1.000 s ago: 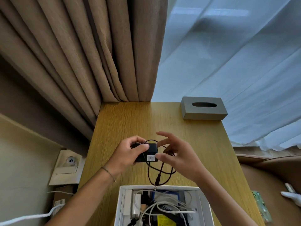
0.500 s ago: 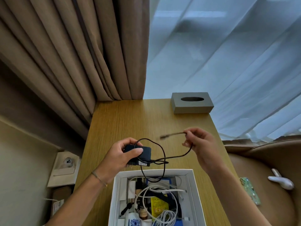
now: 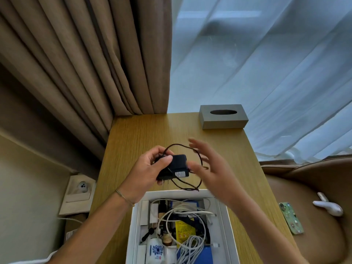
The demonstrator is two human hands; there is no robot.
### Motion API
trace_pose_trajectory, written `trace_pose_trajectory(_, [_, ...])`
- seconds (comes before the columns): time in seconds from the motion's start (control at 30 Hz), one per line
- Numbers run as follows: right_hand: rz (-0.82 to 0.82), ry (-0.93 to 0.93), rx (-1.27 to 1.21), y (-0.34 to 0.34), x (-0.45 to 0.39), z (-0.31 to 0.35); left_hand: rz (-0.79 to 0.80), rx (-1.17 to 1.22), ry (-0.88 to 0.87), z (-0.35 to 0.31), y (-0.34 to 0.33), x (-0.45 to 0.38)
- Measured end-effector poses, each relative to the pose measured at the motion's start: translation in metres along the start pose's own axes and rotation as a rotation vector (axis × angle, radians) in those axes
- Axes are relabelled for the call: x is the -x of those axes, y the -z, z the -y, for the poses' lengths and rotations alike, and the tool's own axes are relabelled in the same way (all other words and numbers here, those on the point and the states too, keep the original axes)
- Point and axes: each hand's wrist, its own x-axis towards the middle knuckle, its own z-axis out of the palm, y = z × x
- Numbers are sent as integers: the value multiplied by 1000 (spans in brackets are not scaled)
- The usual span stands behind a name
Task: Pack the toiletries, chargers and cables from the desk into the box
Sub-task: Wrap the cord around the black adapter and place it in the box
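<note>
**Right hand back at the charger, cord looped**

Since half a second ago the right hand [image 3: 211, 168] has let go of the cord end and swung back in beside the charger; it's blurred, fingers spread and straight, gripping nothing. Cord [image 3: 198, 159] now loops round the charger instead of stretching out to the right.

Far left: wall socket plate [image 3: 81, 189] below the worktop edge, white cable [image 3: 47, 258] trailing under it. Brown curtain [image 3: 85, 63] hangs behind.

Left hand [image 3: 146, 170] grips the black charger [image 3: 176, 165], thumb on top, fingers curled underneath, plug prongs pointing down. Charger is held above the worktop [image 3: 133, 140], just behind the far rim of the white box [image 3: 226, 216]. Low cord loop hangs right at that rim; can't tell if it touches.

Box sits at the near edge, already holding white cables [image 3: 190, 242], a small white bottle with blue print [image 3: 155, 252], a yellow packet [image 3: 183, 229] and something blue underneath.

Right of that: grey tissue box [image 3: 222, 119] at the far right corner of the worktop. Sheer white curtain [image 3: 266, 63] behind. Far right, off the worktop, a phone in a green case [image 3: 290, 218] and a white object [image 3: 329, 206] lie on a brown seat [image 3: 314, 187].
</note>
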Motion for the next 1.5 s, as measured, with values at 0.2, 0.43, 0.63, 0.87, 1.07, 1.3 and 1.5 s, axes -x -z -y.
trace_pose_trajectory(0.2, [-348,400,492,-32,13,-10,-151,202,137,10,-15,3])
trace_pose_trajectory(0.43, [-374,266,316,-14,11,-4,-151,605,257,11,-23,8])
trace_pose_trajectory(0.63, [-307,-321,-156,45,-5,-29,-93,703,373,13,-1,7])
trace_pose_trajectory(0.87, [-306,-319,505,56,-15,-47,257,319,270,-6,9,12])
trace_pose_trajectory(1.07, [296,146,47,14,-10,7,427,287,291,-18,10,12])
trace_pose_trajectory(1.3, [627,-134,-255,39,-24,-29,734,324,313,-12,30,20])
trace_pose_trajectory(1.5, [74,-308,556,48,-44,-60,1037,265,305,-17,39,28])
